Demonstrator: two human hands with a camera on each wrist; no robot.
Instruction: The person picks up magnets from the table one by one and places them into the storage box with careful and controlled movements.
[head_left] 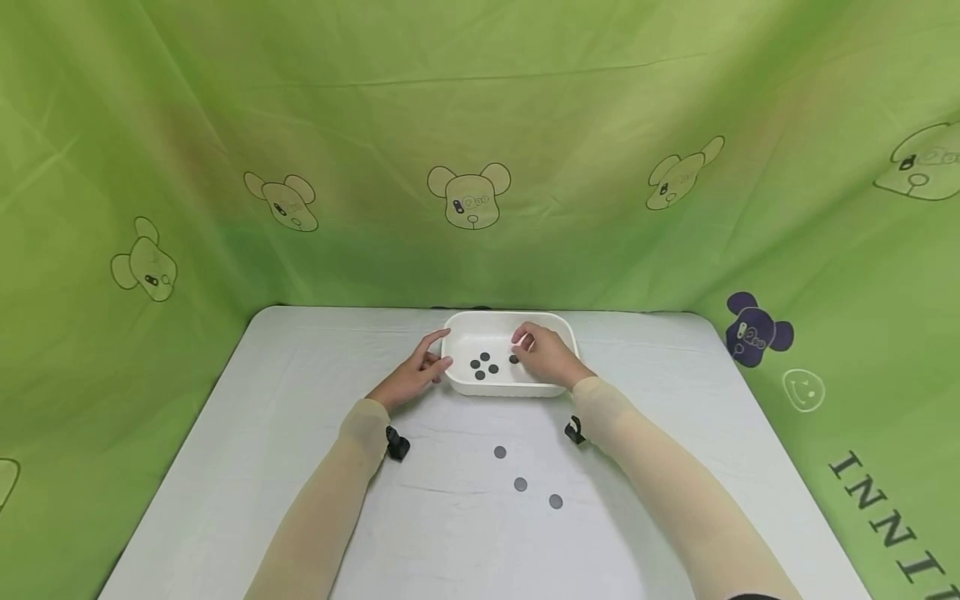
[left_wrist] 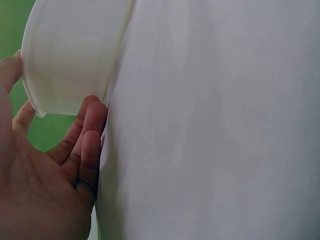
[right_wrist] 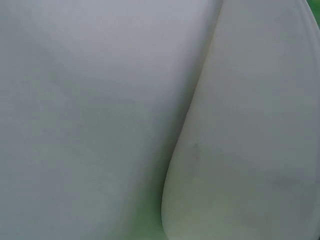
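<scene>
A white rectangular tub (head_left: 517, 389) with rounded corners stands at the table's far side. Several flat dark grey discs (head_left: 493, 368) lie on its floor. My left hand (head_left: 408, 377) is at the tub's left end, index finger and thumb spread against the rim; the left wrist view shows more fingers (left_wrist: 91, 150) beside the outer wall. Over the tub's right part reaches my right hand (head_left: 550, 355), thumb and index finger a little apart, just above one disc (head_left: 513, 359). No disc shows between them. In the right wrist view only the tub's outer wall (right_wrist: 250, 125) and white cloth appear.
Three more grey discs lie on the white table (head_left: 225, 467) in front of the tub: a far one (head_left: 500, 452), a middle one (head_left: 521, 483) and a near one (head_left: 556, 502). A green printed curtain (head_left: 360, 250) hangs behind and at both sides.
</scene>
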